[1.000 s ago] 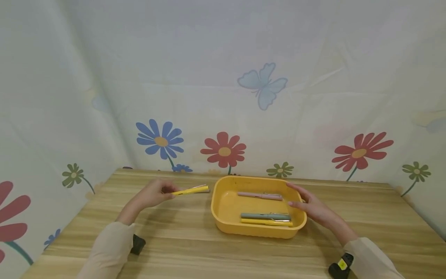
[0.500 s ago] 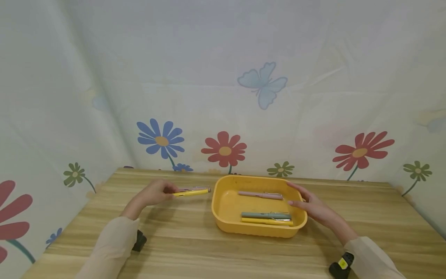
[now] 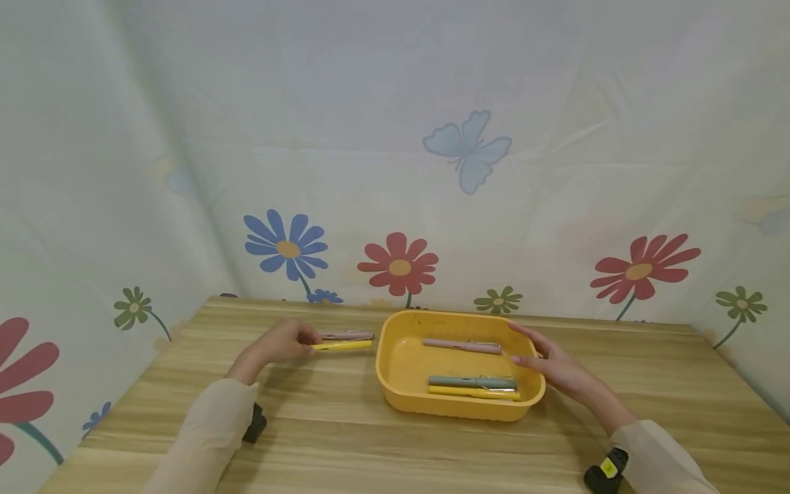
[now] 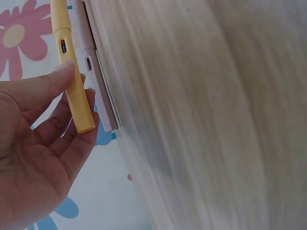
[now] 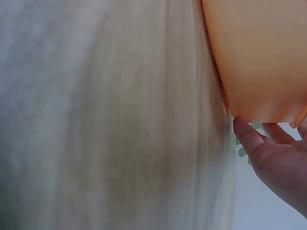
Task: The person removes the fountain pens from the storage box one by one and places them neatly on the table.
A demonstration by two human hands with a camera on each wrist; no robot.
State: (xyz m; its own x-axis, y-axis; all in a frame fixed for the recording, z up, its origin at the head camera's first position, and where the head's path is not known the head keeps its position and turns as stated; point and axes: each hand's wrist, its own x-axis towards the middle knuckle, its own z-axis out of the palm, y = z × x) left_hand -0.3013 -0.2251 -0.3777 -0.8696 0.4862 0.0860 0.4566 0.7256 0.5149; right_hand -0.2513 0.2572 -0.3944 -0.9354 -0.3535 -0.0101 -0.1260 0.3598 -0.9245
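Observation:
My left hand (image 3: 286,342) pinches a yellow pen (image 3: 347,345) by one end, left of the yellow plastic basket. In the left wrist view the thumb presses on this yellow pen (image 4: 76,96) and the fingers curl behind it. A dusty pink pen (image 3: 352,335) lies on the table just behind it; whether my fingertips touch that one, I cannot tell. My right hand (image 3: 555,367) holds the right end of the basket (image 3: 453,409), its thumb over the rim. Inside lie another pink pen (image 3: 459,346), a grey-green pen (image 3: 457,381) and a second yellow pen (image 3: 472,392).
Everything stands on a wood-grain table (image 3: 345,446). A white cloth (image 3: 370,137) printed with flowers and a butterfly hangs behind the table and at its sides. Black wrist devices sit under both sleeves, the right one (image 3: 606,472) close to the tabletop.
The left hand has shifted slightly right and lowered the pens. The pink pen, earlier mostly behind the yellow one, now lies apart on the table. Right hand and basket stay put.

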